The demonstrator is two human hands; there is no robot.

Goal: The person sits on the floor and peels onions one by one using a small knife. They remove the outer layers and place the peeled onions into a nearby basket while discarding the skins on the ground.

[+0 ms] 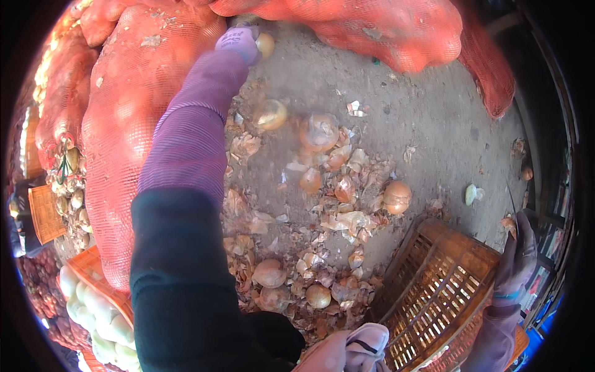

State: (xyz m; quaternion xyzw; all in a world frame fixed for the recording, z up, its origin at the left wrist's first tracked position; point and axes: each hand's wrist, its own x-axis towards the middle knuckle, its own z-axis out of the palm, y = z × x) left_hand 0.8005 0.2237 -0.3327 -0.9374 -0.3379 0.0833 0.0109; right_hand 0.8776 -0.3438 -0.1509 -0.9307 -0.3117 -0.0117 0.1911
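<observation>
At the top, my left hand (239, 44), in a pale purple glove, is closed around a yellow onion (265, 45), its fingers mostly hidden by the back of the glove. My right hand (517, 253), also gloved, is at the right beside the end of a brown plastic crate (469, 251), fingers extended; whether it touches the rim cannot be told. The crate lies tilted, its slotted wall showing. Loose onions lie on the floor between the hands, among them one near the crate (397, 197), a large one (319, 132) and one below my left hand (270, 114).
A full red mesh sack (125, 116) lies along the left, another (386, 32) across the top. Papery onion skins (353, 221) litter the concrete floor (441, 125). At lower left stands an orange crate (100, 279) with pale, peeled-looking onions (97, 311).
</observation>
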